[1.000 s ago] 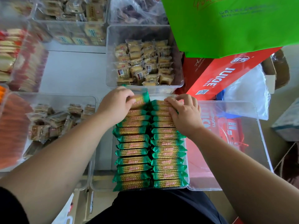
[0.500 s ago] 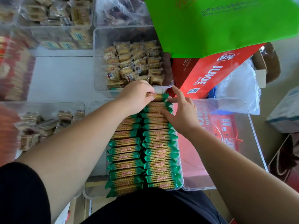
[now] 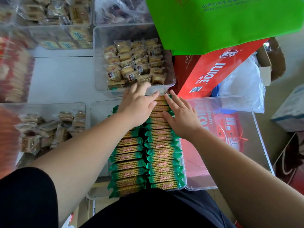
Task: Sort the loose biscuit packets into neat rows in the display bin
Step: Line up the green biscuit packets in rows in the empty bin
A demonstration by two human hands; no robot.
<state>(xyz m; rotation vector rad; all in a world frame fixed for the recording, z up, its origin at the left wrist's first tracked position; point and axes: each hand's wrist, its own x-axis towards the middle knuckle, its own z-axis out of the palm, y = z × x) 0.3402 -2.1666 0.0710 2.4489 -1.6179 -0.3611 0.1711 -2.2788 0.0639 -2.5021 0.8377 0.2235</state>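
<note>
Green-ended biscuit packets fill a clear display bin in two neat rows running away from me. My left hand lies flat over the far end of the left row, fingers straight and reaching onto the far packets of the right row. My right hand rests open on the far part of the right row, fingers spread and pointing away. Neither hand holds a packet. The far packets of the left row are hidden under my left hand.
A clear bin of beige wrapped biscuits stands just beyond. Another bin of brown packets sits at the left. A clear lid lies at the right over red cartons. A red juice carton and a green bag stand beyond it.
My left hand set down the packet it was holding at the far end of the right row and now lies flat. My right hand flattened onto the right row.
</note>
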